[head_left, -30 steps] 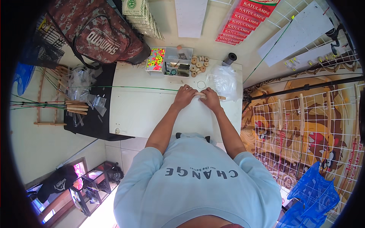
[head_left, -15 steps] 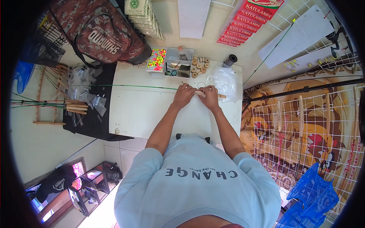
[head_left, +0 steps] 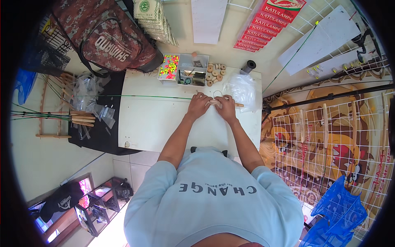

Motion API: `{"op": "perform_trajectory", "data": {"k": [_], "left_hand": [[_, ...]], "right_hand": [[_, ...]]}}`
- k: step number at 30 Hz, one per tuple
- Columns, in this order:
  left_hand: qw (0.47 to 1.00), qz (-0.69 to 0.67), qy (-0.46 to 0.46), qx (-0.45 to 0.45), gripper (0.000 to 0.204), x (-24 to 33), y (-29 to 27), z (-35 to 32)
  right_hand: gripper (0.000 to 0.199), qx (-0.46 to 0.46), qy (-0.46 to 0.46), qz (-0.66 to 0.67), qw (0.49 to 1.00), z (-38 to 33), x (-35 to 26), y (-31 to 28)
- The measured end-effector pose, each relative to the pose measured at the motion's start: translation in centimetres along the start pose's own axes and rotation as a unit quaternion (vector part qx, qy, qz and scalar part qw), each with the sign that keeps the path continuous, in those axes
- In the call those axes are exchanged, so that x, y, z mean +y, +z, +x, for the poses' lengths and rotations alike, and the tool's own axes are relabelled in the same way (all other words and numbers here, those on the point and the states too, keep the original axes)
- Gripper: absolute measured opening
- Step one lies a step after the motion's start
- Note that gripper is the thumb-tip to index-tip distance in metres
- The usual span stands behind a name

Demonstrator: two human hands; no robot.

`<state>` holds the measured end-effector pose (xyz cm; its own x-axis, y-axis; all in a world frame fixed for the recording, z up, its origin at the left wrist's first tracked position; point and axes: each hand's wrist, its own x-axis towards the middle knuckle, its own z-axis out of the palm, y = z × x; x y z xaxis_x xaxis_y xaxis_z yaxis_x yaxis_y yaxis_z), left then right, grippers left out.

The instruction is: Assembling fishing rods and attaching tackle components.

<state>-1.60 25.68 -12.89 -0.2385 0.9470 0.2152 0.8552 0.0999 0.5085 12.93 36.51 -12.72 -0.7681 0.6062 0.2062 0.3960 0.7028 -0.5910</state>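
The long, thin green rod (head_left: 148, 96) lies across the white flat table (head_left: 152, 127), and its far part pokes past the table's left edge. If the hands turn or swing it, that part could catch on the crinkly clear plastic packets (head_left: 86, 88) over there, because they are close to it. The short, light-brown wooden handle (head_left: 239, 105) sticks out on the right, by the crumpled clear plastic bag (head_left: 245, 86). A push to the right could drag or rumple the bag. A thin, dark round loop (head_left: 217, 94) sits just above the fingers, so a fingertip could snag it. The pale, curved piece (head_left: 214, 102) between the hands might slip if the grip is too loose.

Both arms reach forward and lean in, so the hands nearly meet. The left hand (head_left: 198, 105) has its fingers bent over the rod, with its knuckles up. The right hand (head_left: 225, 108) is curled around the handle, beside the pale piece. The fingertips are mostly hidden, so I can't tell how hard they squeeze.
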Motion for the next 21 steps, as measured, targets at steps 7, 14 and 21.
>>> {"op": "perform_trajectory", "data": {"k": [7,14,21], "left_hand": [[1.0,0.007,-0.002,-0.001,0.032,-0.2,-0.1,0.04],[1.0,0.016,-0.004,0.007,0.031,-0.45,0.02,-0.18],[1.0,0.027,-0.005,0.009,0.02,0.12,-0.42,0.28]], "right_hand": [[0.037,-0.026,0.009,-0.004,1.0,0.28,-0.3,-0.57],[0.039,-0.015,-0.001,-0.03,0.999,0.17,-0.13,-0.57],[0.033,-0.024,0.021,-0.029,0.999,0.02,0.15,-0.58]]}}
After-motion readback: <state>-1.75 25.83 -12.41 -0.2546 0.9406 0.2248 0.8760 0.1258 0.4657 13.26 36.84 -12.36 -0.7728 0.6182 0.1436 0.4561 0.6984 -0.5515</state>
